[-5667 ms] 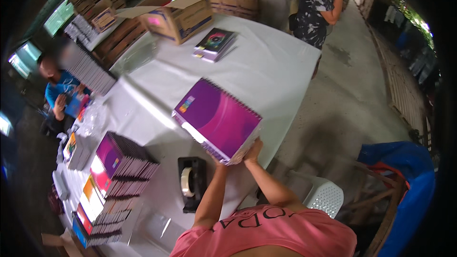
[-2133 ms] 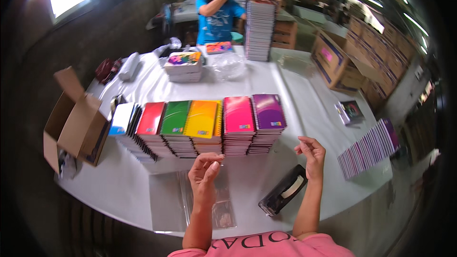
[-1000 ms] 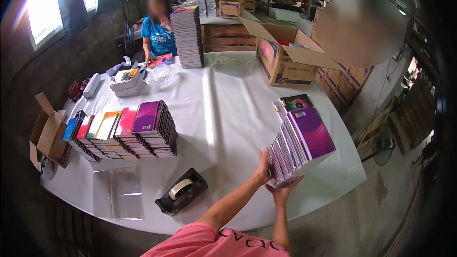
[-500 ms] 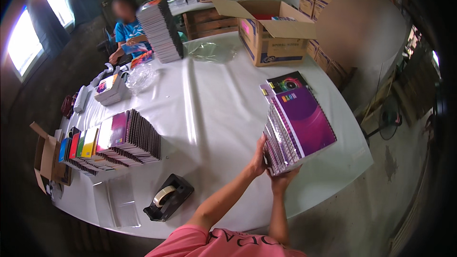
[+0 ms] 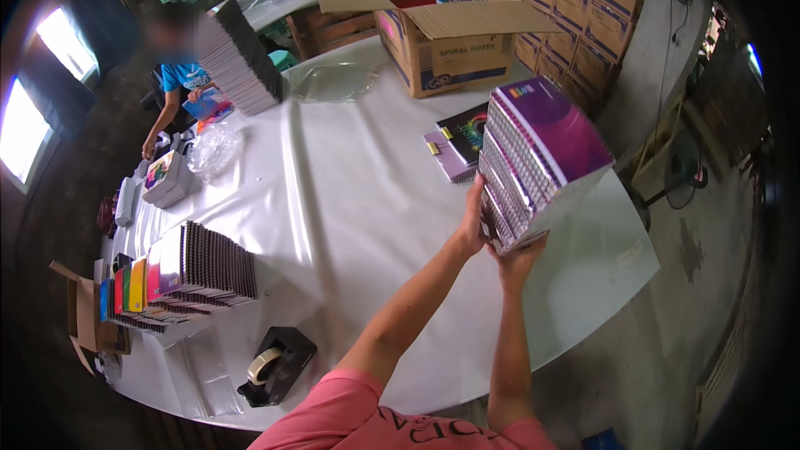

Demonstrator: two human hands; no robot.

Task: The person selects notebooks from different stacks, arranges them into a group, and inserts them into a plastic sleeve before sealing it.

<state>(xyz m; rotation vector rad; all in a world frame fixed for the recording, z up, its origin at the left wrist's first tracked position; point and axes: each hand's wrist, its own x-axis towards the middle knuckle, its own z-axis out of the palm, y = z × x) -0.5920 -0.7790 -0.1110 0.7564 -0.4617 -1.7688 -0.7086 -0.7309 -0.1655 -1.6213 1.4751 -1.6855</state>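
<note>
In the head view, the stack (image 5: 546, 137) is between two hands. The left hand (image 5: 472, 212), grip partly curled, holds its spiral side; the right hand (image 5: 518, 265), cupped, supports its near end. Its long side runs from far left to near right. The tabletop (image 5: 367, 242) edge is close at right; leftward is wider room.

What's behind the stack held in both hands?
Behind the stack, a black book lies partly over a lilac book on the table; the open carton stands farther back. The stack hides the black book's right part and anything directly behind it.
</note>
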